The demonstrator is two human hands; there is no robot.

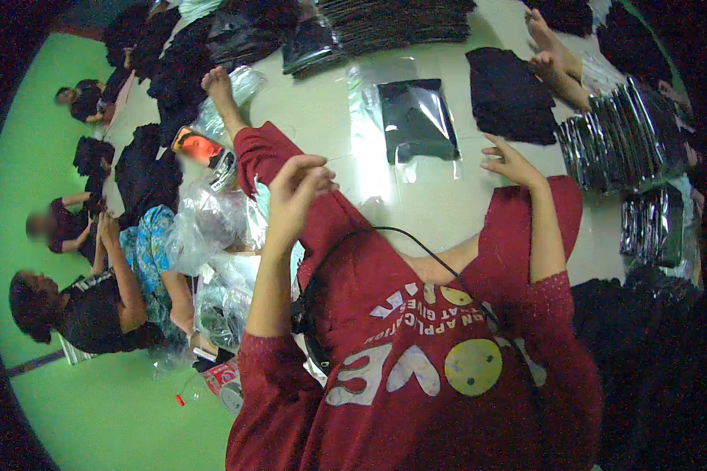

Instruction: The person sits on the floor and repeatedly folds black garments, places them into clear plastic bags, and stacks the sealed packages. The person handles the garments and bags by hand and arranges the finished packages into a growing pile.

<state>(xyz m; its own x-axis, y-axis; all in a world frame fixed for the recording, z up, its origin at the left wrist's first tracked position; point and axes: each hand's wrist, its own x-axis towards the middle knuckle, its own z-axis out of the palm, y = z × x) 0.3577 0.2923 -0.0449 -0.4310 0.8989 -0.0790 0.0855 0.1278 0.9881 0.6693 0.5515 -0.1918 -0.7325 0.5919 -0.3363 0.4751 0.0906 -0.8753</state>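
Observation:
My left hand (300,182) is raised above my left thigh, its fingers loosely bent and apart, with nothing visible in it. Over my right knee, my right hand (512,166) hovers with its fingers spread, also holding nothing. Between and beyond the hands, a folded black garment in a clear plastic bag (419,122) lies flat on the pale tiled floor (440,200). To its right lies a folded black cloth garment (511,96) without a bag. Neither hand touches these two things.
Stacks of bagged black garments (624,137) stand at the right, with a long row (401,27) at the far side. Loose clear plastic bags (212,220) and an orange-red package (196,147) lie left. Another person (94,306) sits at the left; someone's feet (554,59) reach in far right.

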